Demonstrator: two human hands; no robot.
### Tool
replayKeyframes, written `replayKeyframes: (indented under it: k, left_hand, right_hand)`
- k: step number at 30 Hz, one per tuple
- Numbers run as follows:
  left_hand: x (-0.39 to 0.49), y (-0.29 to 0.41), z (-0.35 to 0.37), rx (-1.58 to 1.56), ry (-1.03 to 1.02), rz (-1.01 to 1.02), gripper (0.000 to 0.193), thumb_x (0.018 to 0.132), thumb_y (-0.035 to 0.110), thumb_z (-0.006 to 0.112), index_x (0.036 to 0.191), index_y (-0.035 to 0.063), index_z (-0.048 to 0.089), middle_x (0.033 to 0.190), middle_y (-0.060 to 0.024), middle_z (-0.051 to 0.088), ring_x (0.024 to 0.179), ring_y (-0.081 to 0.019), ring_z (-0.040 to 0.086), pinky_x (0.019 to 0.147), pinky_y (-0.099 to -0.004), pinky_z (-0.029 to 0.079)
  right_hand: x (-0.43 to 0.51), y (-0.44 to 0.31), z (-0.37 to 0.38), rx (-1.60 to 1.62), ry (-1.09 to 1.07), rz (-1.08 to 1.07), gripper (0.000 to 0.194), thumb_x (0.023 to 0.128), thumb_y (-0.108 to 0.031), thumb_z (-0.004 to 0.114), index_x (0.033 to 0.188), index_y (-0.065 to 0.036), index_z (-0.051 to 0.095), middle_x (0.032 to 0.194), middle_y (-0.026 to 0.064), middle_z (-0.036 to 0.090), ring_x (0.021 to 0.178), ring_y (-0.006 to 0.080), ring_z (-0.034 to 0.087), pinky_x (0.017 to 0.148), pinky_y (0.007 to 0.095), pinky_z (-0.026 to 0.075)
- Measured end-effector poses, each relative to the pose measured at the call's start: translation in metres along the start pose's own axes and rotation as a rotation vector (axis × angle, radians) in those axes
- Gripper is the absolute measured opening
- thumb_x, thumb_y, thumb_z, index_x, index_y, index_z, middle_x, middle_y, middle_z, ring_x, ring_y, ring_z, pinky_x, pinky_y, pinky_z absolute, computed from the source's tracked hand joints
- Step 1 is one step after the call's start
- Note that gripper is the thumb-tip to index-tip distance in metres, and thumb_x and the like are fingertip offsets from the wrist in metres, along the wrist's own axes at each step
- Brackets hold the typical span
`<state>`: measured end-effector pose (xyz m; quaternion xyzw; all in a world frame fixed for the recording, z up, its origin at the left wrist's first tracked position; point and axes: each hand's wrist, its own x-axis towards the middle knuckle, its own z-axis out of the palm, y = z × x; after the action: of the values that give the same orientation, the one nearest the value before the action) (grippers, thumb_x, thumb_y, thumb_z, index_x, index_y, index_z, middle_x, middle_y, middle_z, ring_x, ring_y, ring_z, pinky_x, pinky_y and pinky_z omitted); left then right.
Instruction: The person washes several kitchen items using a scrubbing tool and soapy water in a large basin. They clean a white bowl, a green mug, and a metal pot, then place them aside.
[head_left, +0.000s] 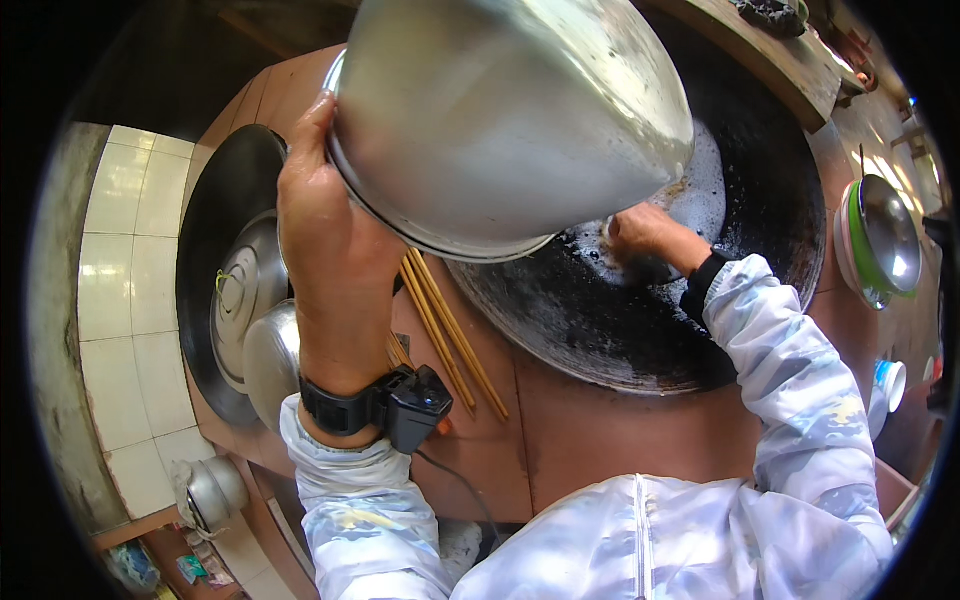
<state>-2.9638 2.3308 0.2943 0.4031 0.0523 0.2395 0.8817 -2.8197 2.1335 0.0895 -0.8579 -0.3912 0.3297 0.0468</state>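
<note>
My left hand (330, 202) grips the rim of a large metal pot (495, 127), which is tilted on its side above a big black wok (600, 337). Foamy water (701, 187) lies in the wok. Near the foam, below the lower side of the pot, is my right hand (652, 236); its fingers are partly hidden, and whether they hold something cannot be told. Several wooden chopsticks (450, 330) lie on the tiled counter (630, 442) between my left wrist and the wok.
At left, a second black wok (199, 315) holds a metal lid (240, 300), with a metal bowl (274, 352) beside it. Stacked basins (862, 247) stand at right. A wooden board (780, 67) borders the wok's far side. A metal pot (217, 491) sits at lower left.
</note>
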Motion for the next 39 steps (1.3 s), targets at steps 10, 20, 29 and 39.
replayKeyframes:
  k: [10, 20, 29, 39]
  left_hand:
    - [-0.008, -0.014, 0.022, -0.022, 0.041, -0.031, 0.024, 0.088, 0.015, 0.048, 0.102, -0.0031, 0.054, 0.091, -0.0147, 0.061, 0.084, -0.0212, 0.062, 0.071, -0.0289, 0.054]
    - [-0.081, -0.017, 0.028, 0.074, -0.029, -0.155, 0.022, 0.086, 0.013, 0.048, 0.098, -0.0037, 0.054, 0.087, -0.0125, 0.06, 0.08, -0.0192, 0.059, 0.068, -0.028, 0.05]
    - [-0.076, -0.033, 0.035, 0.245, -0.033, -0.087, 0.019, 0.085, 0.012, 0.049, 0.094, -0.0033, 0.055, 0.085, -0.0098, 0.059, 0.075, -0.0168, 0.055, 0.066, -0.0274, 0.046]
    - [-0.054, -0.066, 0.066, 0.732, -0.158, 0.152, 0.017, 0.083, 0.012, 0.051, 0.09, -0.0029, 0.056, 0.082, -0.0067, 0.058, 0.07, -0.0141, 0.051, 0.062, -0.0267, 0.042]
  right_hand:
    - [-0.021, 0.032, -0.01, 0.213, 0.2, -0.005, 0.015, 0.076, -0.012, 0.055, 0.088, -0.006, 0.061, 0.072, 0.0064, 0.059, 0.065, 0.0167, 0.052, 0.058, 0.0313, 0.044]
    - [-0.102, 0.044, -0.045, 1.15, 0.767, 0.062, 0.017, 0.075, -0.009, 0.043, 0.066, -0.006, 0.057, 0.06, 0.0067, 0.056, 0.049, 0.0133, 0.052, 0.052, 0.0266, 0.046]
    - [-0.125, 0.012, -0.059, 1.043, 0.818, -0.126, 0.017, 0.072, -0.006, 0.041, 0.064, -0.006, 0.056, 0.059, 0.0053, 0.055, 0.048, 0.0117, 0.05, 0.052, 0.0255, 0.046]
    - [-0.147, 0.015, -0.08, 1.188, 0.785, -0.538, 0.023, 0.066, 0.002, 0.033, 0.061, -0.004, 0.055, 0.057, 0.003, 0.052, 0.05, 0.0087, 0.047, 0.05, 0.023, 0.042]
